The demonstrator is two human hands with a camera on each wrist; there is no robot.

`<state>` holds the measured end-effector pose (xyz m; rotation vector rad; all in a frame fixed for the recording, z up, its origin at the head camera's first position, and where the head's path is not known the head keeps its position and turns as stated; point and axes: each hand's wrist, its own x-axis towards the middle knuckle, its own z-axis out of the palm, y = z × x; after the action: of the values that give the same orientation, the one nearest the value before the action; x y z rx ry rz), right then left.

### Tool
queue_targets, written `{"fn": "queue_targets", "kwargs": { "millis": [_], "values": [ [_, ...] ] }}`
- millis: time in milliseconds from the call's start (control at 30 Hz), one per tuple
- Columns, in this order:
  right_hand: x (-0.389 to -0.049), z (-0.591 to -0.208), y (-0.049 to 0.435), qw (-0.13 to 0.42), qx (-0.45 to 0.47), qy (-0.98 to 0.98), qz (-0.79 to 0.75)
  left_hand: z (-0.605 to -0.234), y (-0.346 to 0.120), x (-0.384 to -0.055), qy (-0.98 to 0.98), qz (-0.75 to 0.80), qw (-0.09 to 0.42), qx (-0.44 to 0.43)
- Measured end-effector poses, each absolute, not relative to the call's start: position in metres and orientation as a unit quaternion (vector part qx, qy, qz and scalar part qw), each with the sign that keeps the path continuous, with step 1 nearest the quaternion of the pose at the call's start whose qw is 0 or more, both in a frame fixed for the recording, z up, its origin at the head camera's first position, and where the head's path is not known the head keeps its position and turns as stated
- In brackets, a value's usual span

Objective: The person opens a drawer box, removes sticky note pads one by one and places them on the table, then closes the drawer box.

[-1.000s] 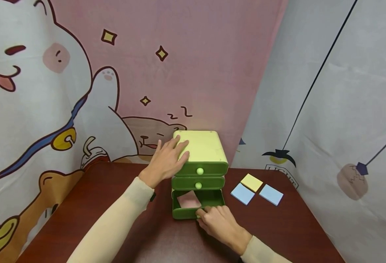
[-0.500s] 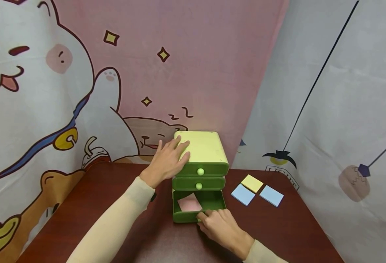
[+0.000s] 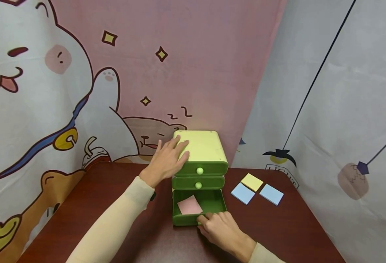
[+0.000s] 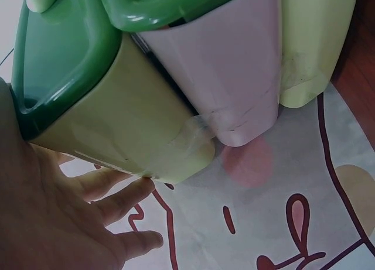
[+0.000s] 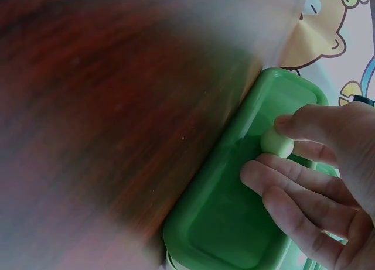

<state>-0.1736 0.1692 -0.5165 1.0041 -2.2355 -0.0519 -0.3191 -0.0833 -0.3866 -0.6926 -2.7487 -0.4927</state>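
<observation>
A small drawer cabinet with a pale yellow top and green drawer fronts stands at the back of the table. My left hand rests with spread, straight fingers on its top left edge; the left wrist view shows those fingers along the cabinet's side. Down at the bottom drawer, which is pulled out, my right hand pinches the round, light green knob between thumb and fingers. Inside that drawer, at the left, lies a pink sticky note pad. The two upper drawers are closed.
Right of the cabinet, a yellow note pad and two blue ones, a nearer pad and a right-hand pad, lie on the dark red table. A cartoon-printed cloth hangs close behind.
The bottom drawer has slid farther out toward me, with my right hand on its knob. More of the drawer's inside and the pink pad shows. My left hand has stayed on the cabinet.
</observation>
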Motion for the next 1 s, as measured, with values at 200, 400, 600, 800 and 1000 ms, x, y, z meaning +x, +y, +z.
{"fn": "queue_targets", "kwargs": {
  "millis": [200,400,600,800,1000],
  "values": [
    [-0.1738,-0.5178,0.1697,0.335,0.387,-0.859,-0.018,-0.3879,-0.0840,-0.3200,-0.948,-0.171,0.130,-0.236],
    [-0.1736,-0.5175,0.1701,0.335,0.389,-0.858,-0.016,-0.3874,-0.0841,-0.3197,-0.947,-0.170,0.133,-0.237],
    [-0.1718,-0.5162,0.1705,0.336,0.391,-0.857,-0.016,-0.3865,-0.0831,-0.3196,-0.946,-0.169,0.136,-0.239],
    [-0.1683,-0.5151,0.1713,0.340,0.401,-0.851,-0.011,-0.3870,-0.0827,-0.3200,-0.946,-0.168,0.136,-0.240],
    [-0.1652,-0.5140,0.1717,0.342,0.407,-0.847,-0.002,-0.3870,-0.0830,-0.3212,-0.947,-0.167,0.135,-0.238]
  ]
}}
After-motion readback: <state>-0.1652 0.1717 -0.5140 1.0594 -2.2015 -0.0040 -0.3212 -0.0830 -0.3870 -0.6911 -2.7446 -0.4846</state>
